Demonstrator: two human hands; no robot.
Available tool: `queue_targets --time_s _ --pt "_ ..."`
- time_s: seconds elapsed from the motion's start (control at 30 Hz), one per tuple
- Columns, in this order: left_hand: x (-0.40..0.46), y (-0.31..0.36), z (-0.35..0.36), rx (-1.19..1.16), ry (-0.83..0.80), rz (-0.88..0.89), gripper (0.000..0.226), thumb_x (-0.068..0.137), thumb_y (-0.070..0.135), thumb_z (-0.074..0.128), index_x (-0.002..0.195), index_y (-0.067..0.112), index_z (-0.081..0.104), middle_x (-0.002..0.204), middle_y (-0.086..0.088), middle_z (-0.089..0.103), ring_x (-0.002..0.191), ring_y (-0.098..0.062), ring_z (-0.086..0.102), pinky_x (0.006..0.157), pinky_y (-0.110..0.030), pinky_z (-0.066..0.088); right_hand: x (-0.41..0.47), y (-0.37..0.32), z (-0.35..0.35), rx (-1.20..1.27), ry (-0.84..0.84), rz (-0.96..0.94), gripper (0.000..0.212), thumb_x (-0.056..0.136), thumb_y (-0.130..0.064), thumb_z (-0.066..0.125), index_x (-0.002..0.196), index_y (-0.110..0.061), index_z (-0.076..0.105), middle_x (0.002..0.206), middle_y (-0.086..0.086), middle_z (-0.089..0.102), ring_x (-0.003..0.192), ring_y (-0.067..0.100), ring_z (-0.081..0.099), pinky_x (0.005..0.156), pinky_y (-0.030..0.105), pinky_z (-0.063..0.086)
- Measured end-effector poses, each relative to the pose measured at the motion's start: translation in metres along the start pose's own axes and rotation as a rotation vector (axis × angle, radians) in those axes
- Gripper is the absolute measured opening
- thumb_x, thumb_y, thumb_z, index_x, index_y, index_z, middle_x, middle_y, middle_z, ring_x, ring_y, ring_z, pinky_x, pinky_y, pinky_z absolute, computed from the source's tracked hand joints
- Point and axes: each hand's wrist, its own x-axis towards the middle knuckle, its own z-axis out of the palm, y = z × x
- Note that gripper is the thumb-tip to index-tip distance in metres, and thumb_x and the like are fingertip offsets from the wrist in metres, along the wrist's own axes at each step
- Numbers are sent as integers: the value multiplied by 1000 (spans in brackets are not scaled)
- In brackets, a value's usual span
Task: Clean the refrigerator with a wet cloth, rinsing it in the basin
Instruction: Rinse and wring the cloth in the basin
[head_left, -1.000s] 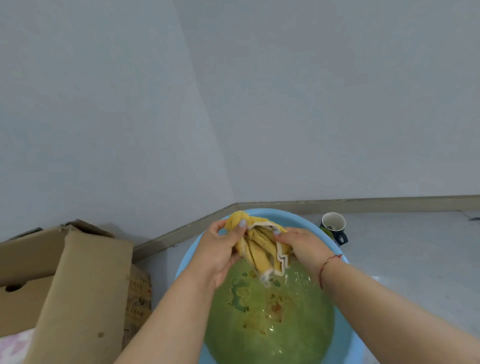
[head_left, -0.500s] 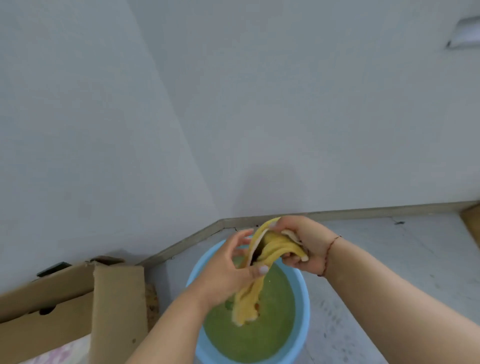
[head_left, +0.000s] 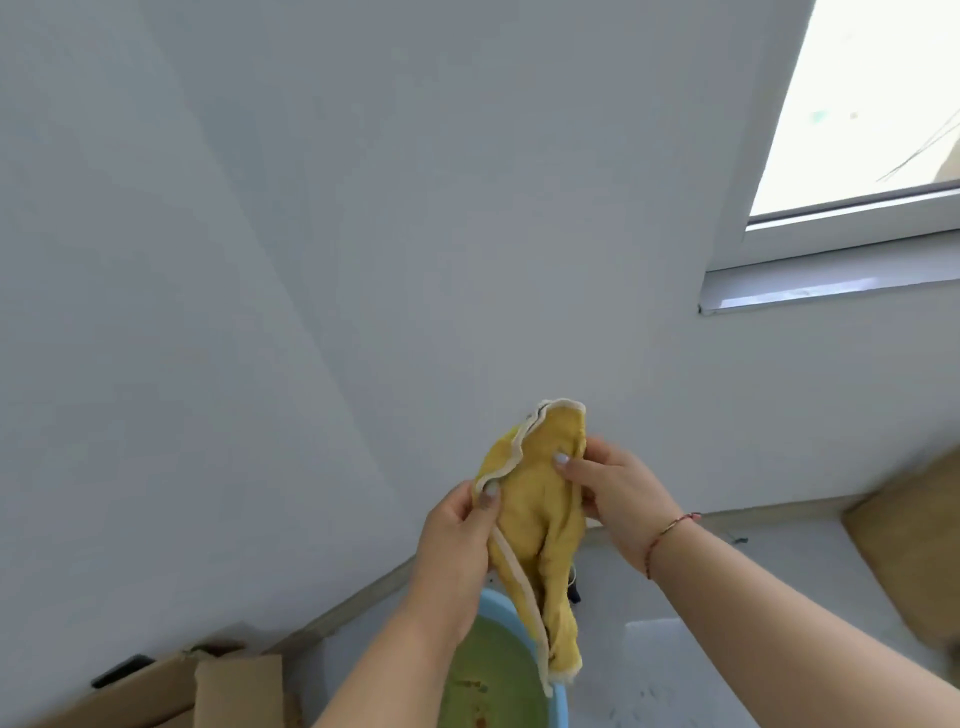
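Observation:
A yellow cloth with a pale hem hangs in the air, held up in front of the wall. My left hand pinches its left hem with the thumb. My right hand grips its upper right part, thumb on the front. The cloth's lower end dangles over the light blue basin on the floor, which holds greenish water. Only part of the basin shows, behind my left forearm. No refrigerator is in view.
An open cardboard box stands at the bottom left by the wall. Another brown cardboard piece lies at the right on the grey floor. A window sits high at the right. A small dark object peeks out behind the cloth.
Both hands have lifted the cloth up and away from the basin and spread it wider. The view has tilted upward, so the basin has dropped to the bottom edge and the window has appeared.

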Motion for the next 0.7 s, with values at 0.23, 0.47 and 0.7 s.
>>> queue_targets --time_s 0.23,0.47,0.7 --pt "-11 55 43 -101 -72 10 39 99 34 49 107 -1 65 98 -18 72 87 -28 69 79 -40 56 -21 -49 -53 -59 119 -66 25 88 -31 65 106 -14 61 103 5 69 96 21 66 88 43 54" --pt "-27 79 91 -193 -305 106 34 83 14 65 115 1 62 108 -16 71 100 -30 69 79 -37 58 -63 -73 -119 -24 -172 -9 35 80 -16 72 111 -4 63 109 11 70 103 24 67 90 35 53" --pt "-30 82 120 -407 -390 -140 28 97 26 51 107 5 66 105 -18 69 92 -28 69 81 -42 55 -104 -73 -137 -93 361 -172 33 91 -29 62 87 3 63 76 11 60 71 21 59 65 31 51"
